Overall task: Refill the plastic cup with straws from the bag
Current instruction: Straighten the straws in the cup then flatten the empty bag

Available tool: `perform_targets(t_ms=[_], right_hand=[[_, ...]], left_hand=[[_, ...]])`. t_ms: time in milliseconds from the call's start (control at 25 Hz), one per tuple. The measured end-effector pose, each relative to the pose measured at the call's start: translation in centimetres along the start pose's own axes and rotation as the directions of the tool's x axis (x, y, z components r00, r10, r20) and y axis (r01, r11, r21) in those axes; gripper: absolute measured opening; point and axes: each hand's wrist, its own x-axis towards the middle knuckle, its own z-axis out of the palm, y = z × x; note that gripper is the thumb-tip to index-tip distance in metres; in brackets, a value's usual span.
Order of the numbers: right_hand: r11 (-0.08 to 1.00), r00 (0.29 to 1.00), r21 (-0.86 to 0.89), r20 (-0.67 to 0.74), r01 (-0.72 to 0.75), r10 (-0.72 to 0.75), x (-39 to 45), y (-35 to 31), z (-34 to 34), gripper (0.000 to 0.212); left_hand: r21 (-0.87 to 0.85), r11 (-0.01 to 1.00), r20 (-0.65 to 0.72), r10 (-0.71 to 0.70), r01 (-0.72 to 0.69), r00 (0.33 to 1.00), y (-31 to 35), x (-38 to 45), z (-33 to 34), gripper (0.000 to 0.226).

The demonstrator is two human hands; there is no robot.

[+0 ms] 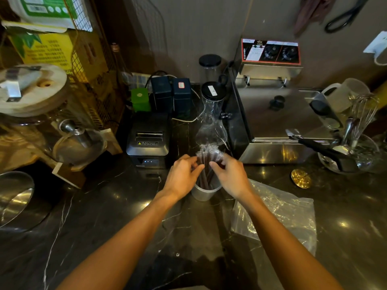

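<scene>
A frosted plastic cup stands on the dark marble counter in the middle of the view. Several dark, clear-wrapped straws stand upright in it, their tops fanning out above the rim. My left hand is at the left side of the bundle, fingers curled round the straws. My right hand is at the right side, its fingertips pinching the straws. The clear plastic bag lies flat and crumpled on the counter to the right of the cup, behind my right forearm.
A black receipt printer sits just behind the cup on the left. A steel fryer stands behind on the right, with a tall clear jar between them. A glass bowl of utensils and a gold disc lie right; a steel bowl far left.
</scene>
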Motion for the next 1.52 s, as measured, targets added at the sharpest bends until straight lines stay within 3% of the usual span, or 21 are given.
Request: perform_targets(t_ms=[120,320,600,680,800,1000,1200,1320,1440,1520], right_hand=[[0.998,0.997,-0.004,0.048,0.062,-0.062,0.3,-0.3,-0.5,0.016],[0.985,0.979,-0.068,0.144,0.156,-0.145,1.4,-1.6,-2.8,0.021],[0.987,0.947,-0.089,0.305,0.136,-0.103,2.6,-2.4,-4.3,0.014],[0.993,0.953,-0.09,0.299,0.077,-0.046,2.2,-1.8,-3.3,0.026],[1.0,0.971,0.014,0.238,-0.019,0.015,1.5,-0.7,-2.1,0.039],[0.99,0.987,0.119,0.152,-0.072,0.054,1.0,0.5,-1.5,0.009],[0.986,0.988,0.149,0.144,-0.078,0.056,0.8,0.7,-1.4,0.017],[0.984,0.99,0.167,0.135,-0.057,0.034,0.8,0.7,-1.5,0.018],[0.969,0.987,0.244,0.161,-0.045,0.005,0.9,0.4,-2.5,0.028],[0.988,0.98,0.155,0.196,-0.006,-0.025,0.9,0.2,-2.7,0.031]], left_hand=[[-0.001,1.0,0.033,-0.003,0.003,0.999,0.2,0.5,-0.2,0.017],[0.037,0.998,0.076,0.046,-0.049,0.996,1.1,1.3,-1.8,0.023],[0.165,0.979,0.181,0.085,-0.116,0.98,1.3,2.7,-3.0,0.019],[0.141,0.985,0.197,0.067,-0.095,0.978,0.4,2.1,-2.2,0.015],[0.069,0.997,0.11,0.036,-0.044,0.993,-0.3,1.2,-1.5,0.012],[-0.016,1.0,0.032,0.008,-0.008,0.999,-0.8,0.4,-1.1,0.032],[-0.06,0.998,0.003,-0.003,0.003,1.0,-0.5,0.3,-0.8,0.039],[-0.068,0.997,-0.054,0.027,-0.031,0.998,0.1,0.6,-0.9,0.023],[-0.03,0.999,-0.103,0.033,-0.037,0.994,0.5,1.0,-1.1,0.021],[0.027,0.999,-0.054,0.025,-0.023,0.998,0.5,1.2,-1.1,0.024]])
